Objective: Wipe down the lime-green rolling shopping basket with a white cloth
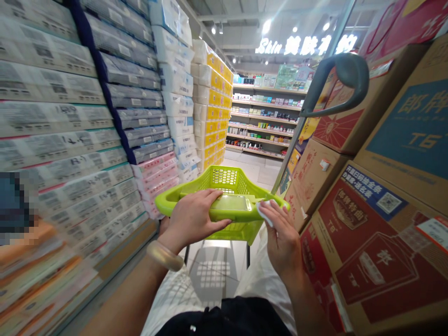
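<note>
Black clothing (227,317) is being seen closest, on the near side of the lime-green shopping cart (224,175), whose push handle (241,216) is lying directly under the fingers, its long axis running left to right across the body. Neither hand is standing nearer: the handle is being touched by both. Left of the cart's midline, it is being clasped by the left hand (192,212), fingers over the top and thumb along the near side (a gold-toned bangle (164,255) is being worn). At the cart's right end, a white tissue (265,214) is being held against the handle by the right hand's bent fingers (276,215). Passage is being narrowed by stacked tissue packs (212,112) left of the cart and printed cartons (371,242) right of it; stocked shelves (262,112) are standing beyond.
</note>
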`<state>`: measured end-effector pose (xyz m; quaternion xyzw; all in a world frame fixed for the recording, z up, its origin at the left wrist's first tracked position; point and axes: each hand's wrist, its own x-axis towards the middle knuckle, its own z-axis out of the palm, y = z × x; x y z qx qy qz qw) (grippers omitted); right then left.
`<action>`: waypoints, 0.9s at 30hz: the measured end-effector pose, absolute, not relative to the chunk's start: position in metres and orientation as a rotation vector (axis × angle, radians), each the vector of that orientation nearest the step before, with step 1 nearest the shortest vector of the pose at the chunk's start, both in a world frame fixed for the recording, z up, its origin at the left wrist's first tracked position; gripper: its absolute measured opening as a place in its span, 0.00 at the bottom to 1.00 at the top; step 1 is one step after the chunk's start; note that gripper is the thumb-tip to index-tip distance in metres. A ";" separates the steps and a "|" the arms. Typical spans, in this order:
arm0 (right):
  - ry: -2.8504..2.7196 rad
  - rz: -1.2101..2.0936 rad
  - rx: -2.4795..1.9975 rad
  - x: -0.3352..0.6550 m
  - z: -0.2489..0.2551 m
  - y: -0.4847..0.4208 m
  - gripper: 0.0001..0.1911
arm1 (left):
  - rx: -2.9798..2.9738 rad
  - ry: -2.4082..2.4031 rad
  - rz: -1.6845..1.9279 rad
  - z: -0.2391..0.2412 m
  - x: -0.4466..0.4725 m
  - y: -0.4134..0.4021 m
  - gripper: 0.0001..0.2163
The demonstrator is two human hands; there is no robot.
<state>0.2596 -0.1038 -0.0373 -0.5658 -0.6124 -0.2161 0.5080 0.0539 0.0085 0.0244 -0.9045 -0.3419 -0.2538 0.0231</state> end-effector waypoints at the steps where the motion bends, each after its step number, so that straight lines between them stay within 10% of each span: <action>1: -1.423 -0.547 -1.384 0.263 -0.037 -0.103 0.16 | -2.801 -1.057 -0.782 0.025 0.054 0.008 0.30; 27: -1.342 -0.542 -1.411 0.279 -0.039 -0.098 0.14 | -2.815 -1.004 -0.782 0.026 0.046 0.015 0.29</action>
